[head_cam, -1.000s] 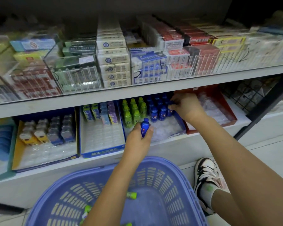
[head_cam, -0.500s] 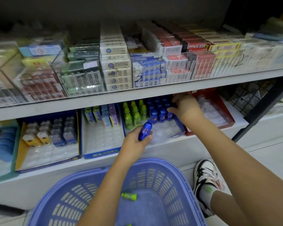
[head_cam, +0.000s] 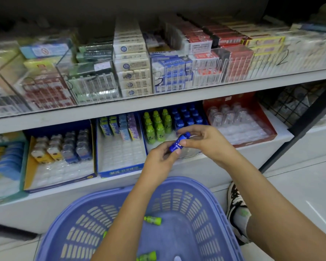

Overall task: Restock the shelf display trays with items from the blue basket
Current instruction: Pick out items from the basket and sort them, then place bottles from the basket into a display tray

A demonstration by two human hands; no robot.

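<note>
Blue bottle (head_cam: 178, 143): small and tilted, cap toward one o'clock, held between both hands at the centre of the frame, just in front of the lower shelf and above the basket.
Left hand (head_cam: 159, 160): reaching up from six o'clock, fingertips pinching the bottle's lower end.
Right hand (head_cam: 205, 141): coming in from four o'clock, thumb and fingers pinching the cap end.
Display tray (head_cam: 172, 135): blue-walled, on the lower shelf at twelve o'clock from the hands; the front cells of its clear insert are bare.
Green bottles (head_cam: 157, 125): upright in the tray's left half, at eleven o'clock from the held bottle.
Shelved blue bottles (head_cam: 187, 116): upright in rows in the tray's right half, at twelve o'clock from the held bottle.
Blue basket (head_cam: 211, 193): at six o'clock in the frame, beneath both forearms.
Loose green bottles (head_cam: 152, 220): at least two lying on their sides on the basket floor, well apart.
Red tray (head_cam: 256, 142): just beside the display tray at two o'clock from the hands; its clear contents are hard to make out.
Shoe (head_cam: 235, 204): at three o'clock from the basket, beside its rim.
</note>
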